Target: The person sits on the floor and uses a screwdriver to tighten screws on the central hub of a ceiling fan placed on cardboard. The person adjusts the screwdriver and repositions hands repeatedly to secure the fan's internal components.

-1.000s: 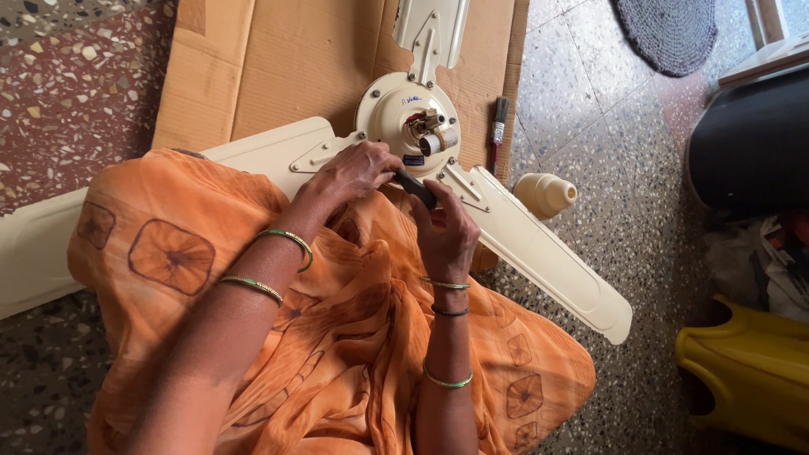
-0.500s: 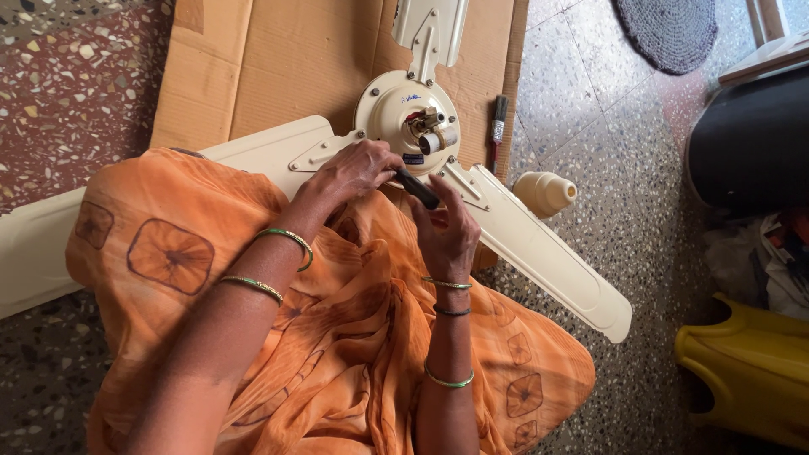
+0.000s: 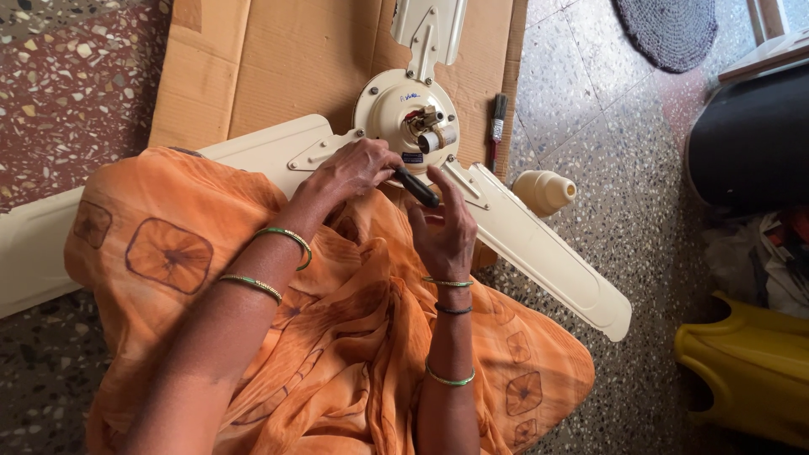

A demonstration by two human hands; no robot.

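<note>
A cream ceiling fan lies on a flat sheet of brown cardboard on the speckled floor. Its round motor part faces up, and its long blades stick out to the sides. One blade runs out to the right over the floor.

The left hand rests at the near edge of the round motor part. Its grip is curled shut around the top of a black tool handle. The right hand is just beside the handle's lower end. Its fingers are held up and apart, not closed on anything, and a fingertip seems to touch the handle. Both wrists wear green bangles. Orange cloth covers the person's lap under the hands.

A small brush lies on the cardboard to the right of the motor. A cream cup-shaped fan cover lies on the floor near it. A yellow plastic thing is far to the right.
</note>
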